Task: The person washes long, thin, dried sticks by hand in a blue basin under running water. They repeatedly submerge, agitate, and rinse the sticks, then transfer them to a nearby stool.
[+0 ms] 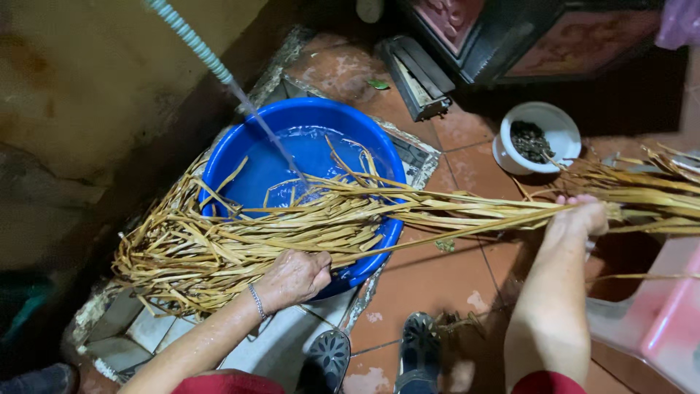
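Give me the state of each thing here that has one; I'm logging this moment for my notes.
Hose: running, water streaming into the basin.
Blue basin: partly filled with water.
Dried leaves: long bundle lying across the basin, held at two places.
Left hand: closed on the leaves at the basin's rim.
Right hand: closed on the bundle's other end.
White pot: open, dark bits inside.

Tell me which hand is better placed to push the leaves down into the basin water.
Probably left. The left hand grips the dried leaf bundle at the blue basin rim. The right hand holds the stalk end, away over the tiles.
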